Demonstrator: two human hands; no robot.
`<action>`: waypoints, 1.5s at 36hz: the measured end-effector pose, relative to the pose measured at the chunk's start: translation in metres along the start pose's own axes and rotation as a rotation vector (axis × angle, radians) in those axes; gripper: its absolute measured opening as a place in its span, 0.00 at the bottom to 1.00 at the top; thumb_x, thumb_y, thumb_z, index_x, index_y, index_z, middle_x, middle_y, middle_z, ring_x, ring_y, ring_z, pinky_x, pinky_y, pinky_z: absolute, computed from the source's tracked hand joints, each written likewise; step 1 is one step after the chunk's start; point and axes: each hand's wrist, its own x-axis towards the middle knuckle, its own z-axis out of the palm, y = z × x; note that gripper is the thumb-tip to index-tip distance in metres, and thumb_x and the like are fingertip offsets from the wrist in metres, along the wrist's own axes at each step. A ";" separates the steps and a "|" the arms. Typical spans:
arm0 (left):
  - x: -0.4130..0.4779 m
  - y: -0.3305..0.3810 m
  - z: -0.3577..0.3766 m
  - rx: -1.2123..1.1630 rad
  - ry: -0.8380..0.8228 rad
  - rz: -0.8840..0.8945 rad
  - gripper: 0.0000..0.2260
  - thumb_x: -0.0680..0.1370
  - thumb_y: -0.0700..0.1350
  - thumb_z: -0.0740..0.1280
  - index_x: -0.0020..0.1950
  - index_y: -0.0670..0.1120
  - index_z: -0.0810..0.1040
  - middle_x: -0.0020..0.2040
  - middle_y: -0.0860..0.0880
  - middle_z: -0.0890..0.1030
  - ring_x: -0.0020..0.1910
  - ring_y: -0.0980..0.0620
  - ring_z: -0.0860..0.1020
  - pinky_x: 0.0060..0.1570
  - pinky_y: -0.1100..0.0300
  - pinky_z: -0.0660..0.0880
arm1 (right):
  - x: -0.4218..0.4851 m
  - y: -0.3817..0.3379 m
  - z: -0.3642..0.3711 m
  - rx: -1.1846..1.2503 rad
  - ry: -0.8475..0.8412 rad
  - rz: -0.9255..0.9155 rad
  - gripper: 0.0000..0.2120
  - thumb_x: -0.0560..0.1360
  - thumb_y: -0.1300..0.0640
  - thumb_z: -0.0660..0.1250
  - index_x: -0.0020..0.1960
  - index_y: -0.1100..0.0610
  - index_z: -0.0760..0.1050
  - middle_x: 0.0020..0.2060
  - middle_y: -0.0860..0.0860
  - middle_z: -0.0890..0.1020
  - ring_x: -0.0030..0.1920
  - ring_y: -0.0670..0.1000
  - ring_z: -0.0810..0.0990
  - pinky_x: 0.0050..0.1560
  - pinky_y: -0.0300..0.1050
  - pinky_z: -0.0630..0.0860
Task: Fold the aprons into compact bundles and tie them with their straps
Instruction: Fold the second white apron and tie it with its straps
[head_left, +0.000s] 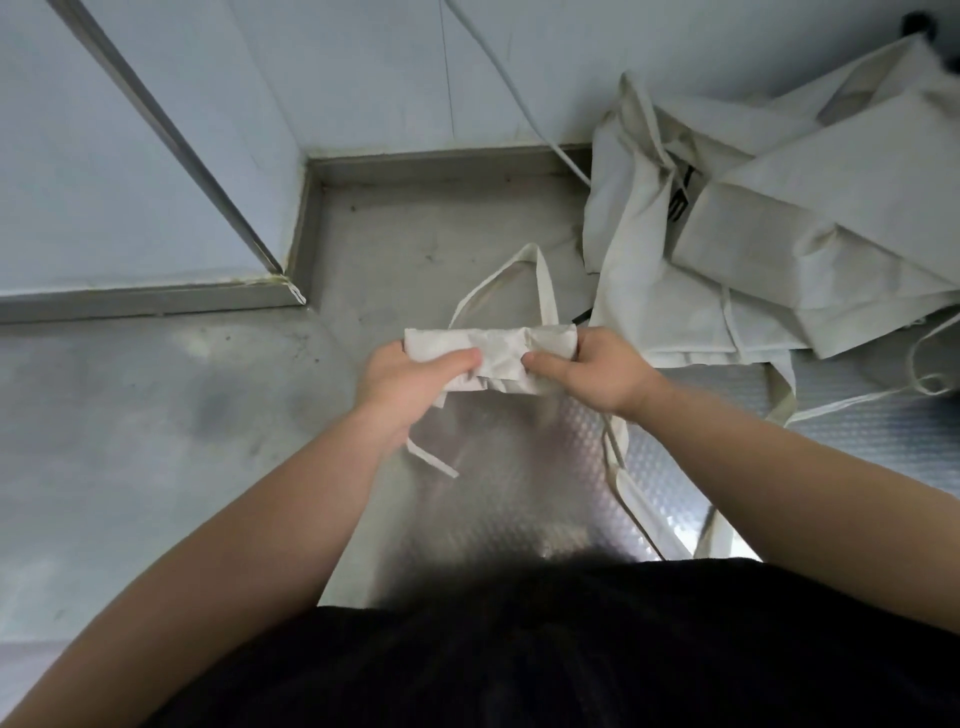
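Steel counter (156, 415); loose heap of cream aprons (779, 234) lying at right, straps trailing.

Scuffed steel table (156, 415) spreads under and left of the left hand (410, 382); a dimpled metal sheet (509, 467) lies nearer than both hands. Beyond the right hand (602, 374), a white cable (519, 98) slants down the pale wall (363, 78).

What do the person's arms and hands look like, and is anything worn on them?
The left hand and the right hand are bare: no gloves, and no ring or watch shows. The forearms are bare too, with no sleeve in view. Below them the person wears a black top.
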 end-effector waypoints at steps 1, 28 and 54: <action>0.002 0.000 0.001 0.056 0.021 0.011 0.09 0.64 0.50 0.78 0.37 0.50 0.80 0.37 0.54 0.83 0.37 0.55 0.81 0.40 0.60 0.78 | 0.001 -0.003 -0.001 -0.054 -0.012 -0.018 0.12 0.75 0.47 0.67 0.52 0.54 0.80 0.46 0.49 0.81 0.50 0.50 0.79 0.50 0.38 0.73; 0.000 0.003 0.019 0.931 -0.139 0.270 0.12 0.72 0.52 0.68 0.48 0.45 0.74 0.45 0.46 0.78 0.45 0.43 0.77 0.37 0.58 0.68 | 0.013 -0.033 0.024 -0.260 -0.149 0.082 0.15 0.77 0.52 0.60 0.36 0.60 0.72 0.32 0.54 0.73 0.30 0.50 0.69 0.29 0.41 0.64; 0.009 0.034 0.012 1.017 -0.421 0.203 0.13 0.73 0.48 0.68 0.31 0.46 0.74 0.32 0.46 0.72 0.34 0.47 0.71 0.31 0.59 0.63 | 0.016 -0.040 0.011 -0.776 -0.255 -0.018 0.20 0.80 0.52 0.58 0.31 0.57 0.62 0.28 0.52 0.67 0.31 0.52 0.69 0.27 0.40 0.60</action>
